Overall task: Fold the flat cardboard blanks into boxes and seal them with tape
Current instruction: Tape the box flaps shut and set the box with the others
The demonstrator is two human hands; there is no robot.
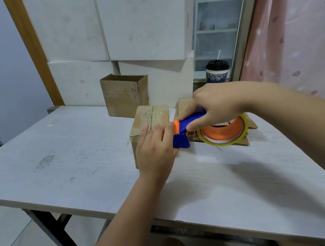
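Several big white cartons (pixel 66 28) stand stacked against the far wall. The frame cuts off the upper ones, and what they hold is hidden. Nearer, a long white wood-grain table (pixel 60 167) fills the middle, and a pink patterned curtain (pixel 300 32) hangs at far right.

At the table's far side an open-topped brown cardboard box (pixel 125 95) stands upright; its inside is dark, so I cannot tell what it contains. Just nearer sits a closed brown cardboard box (pixel 150 117). Its top flaps meet at a seam under clear tape, and the hands hide its near right part.

To its right lie flat brown cardboard blanks (pixel 251 126), mostly covered by a blue and orange plastic tape dispenser (pixel 187 126). The dispenser carries a yellowish roll of clear tape (pixel 224 135), and its orange front edge is at the closed box's right top edge. The right hand (pixel 215 105) curls its fingers round the blue handle. The left hand (pixel 154 146) lies flat, straight fingers pressing the box top beside the dispenser.

Far right on a sill, a lidded blue-patterned cup (pixel 217 74) with a straw hides its contents.
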